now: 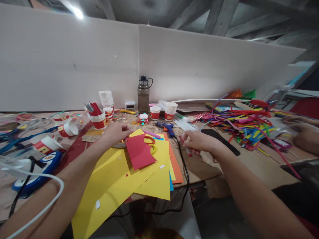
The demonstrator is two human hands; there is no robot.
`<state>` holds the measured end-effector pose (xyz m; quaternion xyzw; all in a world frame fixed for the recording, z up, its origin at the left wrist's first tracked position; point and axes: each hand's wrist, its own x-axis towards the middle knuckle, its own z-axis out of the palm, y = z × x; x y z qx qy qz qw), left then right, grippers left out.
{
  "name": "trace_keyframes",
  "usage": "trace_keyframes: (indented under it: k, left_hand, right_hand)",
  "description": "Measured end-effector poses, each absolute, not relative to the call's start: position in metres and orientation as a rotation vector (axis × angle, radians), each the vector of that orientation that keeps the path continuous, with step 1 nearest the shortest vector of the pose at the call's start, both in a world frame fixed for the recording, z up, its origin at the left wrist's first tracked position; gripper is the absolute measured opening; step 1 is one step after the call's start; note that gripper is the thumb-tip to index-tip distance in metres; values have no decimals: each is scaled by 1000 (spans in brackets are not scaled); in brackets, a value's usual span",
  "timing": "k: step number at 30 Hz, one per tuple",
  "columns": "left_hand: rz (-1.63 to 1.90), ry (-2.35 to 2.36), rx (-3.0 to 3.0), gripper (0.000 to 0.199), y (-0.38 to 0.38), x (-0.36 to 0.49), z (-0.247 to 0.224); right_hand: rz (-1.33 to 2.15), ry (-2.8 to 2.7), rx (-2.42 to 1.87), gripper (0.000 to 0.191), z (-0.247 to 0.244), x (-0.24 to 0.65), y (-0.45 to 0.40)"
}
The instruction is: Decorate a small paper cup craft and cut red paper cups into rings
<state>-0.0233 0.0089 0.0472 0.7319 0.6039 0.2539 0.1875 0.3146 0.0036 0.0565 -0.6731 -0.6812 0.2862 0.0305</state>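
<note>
My left hand [119,133] is closed at the upper left corner of a piece of red paper [139,152] with a curved notch cut from its right edge. Scissors with a red and yellow handle [153,149] lie partly hidden behind that paper. Under both, yellow sheets [109,176] spread over the table's front edge, with orange paper [175,166] showing beside them. My right hand [198,141] has its fingers closed round a slim, clear pen with a red end [188,152], just right of the glue gun's black cable.
A blue glue gun [168,127] lies ahead, near paper cups [170,111] and a bottle [143,96]. Colourful pipe cleaners [239,122] and a black phone [220,141] are on the right. Tipped cups [47,145] lie left. Another person's hand [306,137] is at far right.
</note>
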Motion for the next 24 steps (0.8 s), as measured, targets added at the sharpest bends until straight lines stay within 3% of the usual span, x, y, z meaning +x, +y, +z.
trace_keyframes:
  k: [5,7,19,24]
  left_hand:
    - [720,1690,2068,33,8,-22,47]
    - [733,1692,2068,33,7,-22,48]
    - [919,1652,1932,29,-3,-13,55]
    - [1089,1230,1527,32,-5,-1,49]
  right_hand:
    - [-2,-2173,-2124,24,58,314,26]
    - [-167,-2234,-2139,25,53,312,36]
    - [-3,-2271,-2094,14,53,330,39]
    - [398,-1942,-1729,27,70,323,22]
